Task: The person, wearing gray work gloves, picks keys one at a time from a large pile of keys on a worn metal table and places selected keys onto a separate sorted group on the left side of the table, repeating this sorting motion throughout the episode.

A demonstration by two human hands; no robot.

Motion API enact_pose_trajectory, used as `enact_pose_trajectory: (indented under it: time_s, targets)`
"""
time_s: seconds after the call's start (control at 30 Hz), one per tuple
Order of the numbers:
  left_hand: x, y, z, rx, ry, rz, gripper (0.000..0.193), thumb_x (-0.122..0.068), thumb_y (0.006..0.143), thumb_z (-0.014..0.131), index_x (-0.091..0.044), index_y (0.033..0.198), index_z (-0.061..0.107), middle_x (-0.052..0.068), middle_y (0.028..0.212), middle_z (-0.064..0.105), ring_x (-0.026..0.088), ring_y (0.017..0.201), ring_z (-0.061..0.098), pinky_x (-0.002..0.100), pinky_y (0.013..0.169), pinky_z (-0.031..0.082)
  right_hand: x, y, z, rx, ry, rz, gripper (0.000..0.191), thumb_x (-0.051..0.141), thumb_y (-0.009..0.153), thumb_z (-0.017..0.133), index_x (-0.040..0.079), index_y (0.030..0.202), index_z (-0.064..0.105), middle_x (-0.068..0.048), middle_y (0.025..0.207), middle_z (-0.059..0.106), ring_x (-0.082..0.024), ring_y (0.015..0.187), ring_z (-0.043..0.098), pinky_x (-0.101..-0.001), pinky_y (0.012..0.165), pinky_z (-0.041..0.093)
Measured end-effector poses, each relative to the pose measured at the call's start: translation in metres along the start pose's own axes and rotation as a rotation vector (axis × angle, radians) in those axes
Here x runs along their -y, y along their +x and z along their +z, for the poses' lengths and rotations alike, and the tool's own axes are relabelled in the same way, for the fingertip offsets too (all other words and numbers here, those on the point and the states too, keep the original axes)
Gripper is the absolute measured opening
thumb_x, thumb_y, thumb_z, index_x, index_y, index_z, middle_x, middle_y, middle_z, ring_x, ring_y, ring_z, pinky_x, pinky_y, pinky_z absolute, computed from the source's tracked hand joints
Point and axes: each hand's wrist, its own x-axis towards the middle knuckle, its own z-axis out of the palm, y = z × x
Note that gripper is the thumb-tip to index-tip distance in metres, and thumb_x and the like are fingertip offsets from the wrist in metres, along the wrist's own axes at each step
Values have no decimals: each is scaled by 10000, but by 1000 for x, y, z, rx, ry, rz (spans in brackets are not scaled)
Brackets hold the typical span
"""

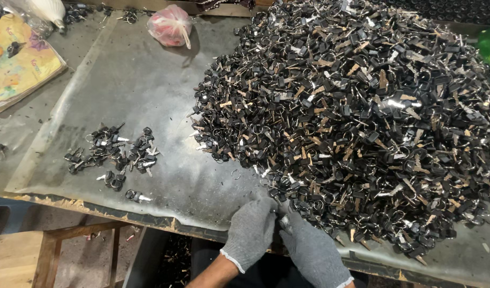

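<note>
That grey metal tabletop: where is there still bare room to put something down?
The widest bare stretch of the grey metal tabletop lies between the small cluster of black-headed keys and the huge heap of black-headed keys, below the pink plastic bag. The right half is crowded. Both grey-gloved hands, left hand and right hand, meet at the heap's near edge.

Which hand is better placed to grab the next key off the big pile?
Probably right. The right hand lies against the near edge of the large key pile; the left hand sits further from it, toward the small pile.
</note>
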Motion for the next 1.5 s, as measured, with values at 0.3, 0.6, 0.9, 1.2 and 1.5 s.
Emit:
enact_pose_trajectory:
  time_s: [0.3,0.6,0.9,1.2,1.5]
  targets:
    - [-9,-9,-15,374,-229,-223,307,-185,876,702,-47,1089,530,143,768,665,348,755,715,482,697,556,-10,-15,41,-591,494,-477,342,16,748,728,101,1078,702,-122,921,745,-286,855,767,-396,701,601]
    - [28,-16,5,99,285,279,211,-140,793,747,-86,973,653,119,917,669,336,865,659,469,737,524,-17,-10,14,-392,434,-324,352,162,780,805,129,1110,688,-112,860,749,-284,735,762,-392,647,599]
    - [24,-15,11,6,191,66,492,-30,770,689,-110,1253,646,88,920,694,328,911,693,460,768,554,7,-23,27,-613,329,-467,551,175,903,682,-46,1362,473,-213,937,707,-368,684,743,-445,519,601]
    - [34,-3,6,80,74,-233,364,-242,769,824,-134,1064,641,56,827,762,266,774,745,422,685,566,-2,-16,22,-387,69,-352,536,255,922,640,-47,1323,452,-226,1002,663,-363,663,743,-460,511,589]
    - [41,-1,14,208,357,1,221,-149,855,669,-35,1042,638,145,804,679,368,758,701,501,648,548,20,-12,17,-537,-169,-429,197,191,959,601,14,1035,557,-179,910,688,-331,821,724,-440,574,596]
